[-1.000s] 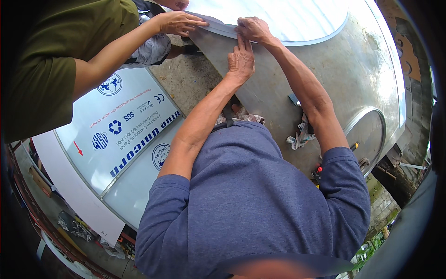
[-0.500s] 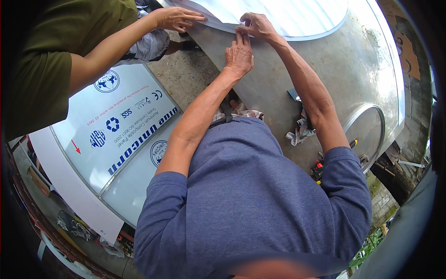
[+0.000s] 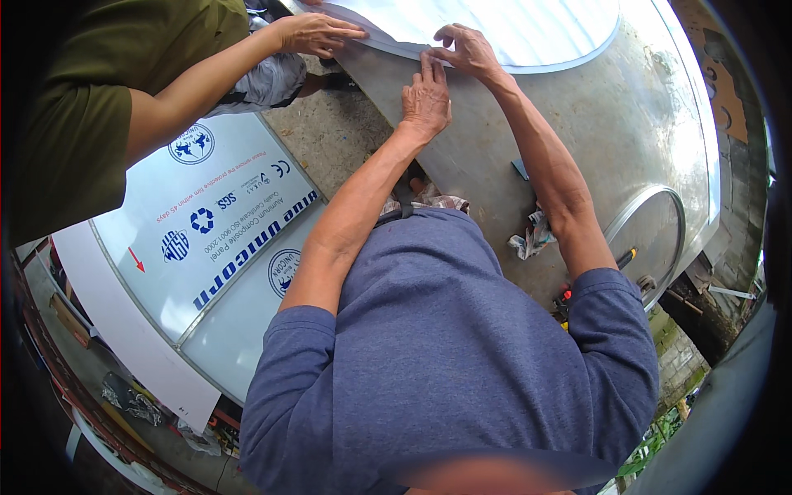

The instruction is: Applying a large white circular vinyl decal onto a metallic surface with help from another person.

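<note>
A large white round-edged sheet (image 3: pixel 528 37) with a pale grey rim lies at the far end of a grey metal table. My left hand (image 3: pixel 426 101) reaches to the rim's near edge, two fingers stretched out and their tips against it. Just right of those tips, my right hand (image 3: pixel 469 54) is over the rim, thumb and forefinger bent with a gap between them. The thumb is close to the left fingertips; whether they touch is hard to see. At the left, a co-worker's hand (image 3: pixel 322 35) lies flat on the same rim.
Right of me on the grey table (image 3: pixel 487 148) lie crumpled printed paper (image 3: pixel 536 235), a small blue-grey piece (image 3: pixel 520 170), a metal hoop (image 3: pixel 681 223) and a yellow-black tool (image 3: pixel 629 256). Panels in printed film (image 3: pixel 247 190) lie at left. The co-worker (image 3: pixel 74 124) stands far left.
My right forefinger and thumb have shifted slightly and spread a little near the rim. My left hand and the co-worker's hand stay nearly where they were.
</note>
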The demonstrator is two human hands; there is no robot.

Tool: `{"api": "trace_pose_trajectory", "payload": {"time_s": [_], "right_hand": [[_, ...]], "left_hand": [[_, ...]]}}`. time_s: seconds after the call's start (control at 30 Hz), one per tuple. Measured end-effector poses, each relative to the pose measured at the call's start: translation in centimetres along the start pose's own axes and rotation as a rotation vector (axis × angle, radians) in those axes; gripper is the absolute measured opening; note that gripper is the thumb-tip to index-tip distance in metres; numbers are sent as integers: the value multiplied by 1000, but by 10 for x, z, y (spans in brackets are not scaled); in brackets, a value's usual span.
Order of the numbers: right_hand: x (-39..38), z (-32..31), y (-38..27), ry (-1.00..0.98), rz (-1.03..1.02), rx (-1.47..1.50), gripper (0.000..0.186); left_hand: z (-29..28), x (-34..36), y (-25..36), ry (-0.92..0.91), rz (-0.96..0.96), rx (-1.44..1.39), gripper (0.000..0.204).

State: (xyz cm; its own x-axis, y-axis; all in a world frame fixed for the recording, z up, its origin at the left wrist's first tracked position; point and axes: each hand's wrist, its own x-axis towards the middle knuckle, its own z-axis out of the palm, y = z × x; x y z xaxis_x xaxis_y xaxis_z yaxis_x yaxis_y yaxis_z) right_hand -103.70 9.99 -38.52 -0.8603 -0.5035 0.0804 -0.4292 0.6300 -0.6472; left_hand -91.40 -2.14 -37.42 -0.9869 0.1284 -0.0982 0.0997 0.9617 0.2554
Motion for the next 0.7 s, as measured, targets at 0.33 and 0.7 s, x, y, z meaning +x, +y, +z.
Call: {"api": "trace_pose_trajectory", "payload": {"time_s": [0.33, 0.7], "right_hand": [[-21, 1, 16, 33, -90, -51, 26], [-17, 2, 8, -12, -121, -180, 18]], "left_hand": [[1, 2, 2, -12, -28, 17, 89], [2, 1, -2, 9, -40, -83, 90]]}}
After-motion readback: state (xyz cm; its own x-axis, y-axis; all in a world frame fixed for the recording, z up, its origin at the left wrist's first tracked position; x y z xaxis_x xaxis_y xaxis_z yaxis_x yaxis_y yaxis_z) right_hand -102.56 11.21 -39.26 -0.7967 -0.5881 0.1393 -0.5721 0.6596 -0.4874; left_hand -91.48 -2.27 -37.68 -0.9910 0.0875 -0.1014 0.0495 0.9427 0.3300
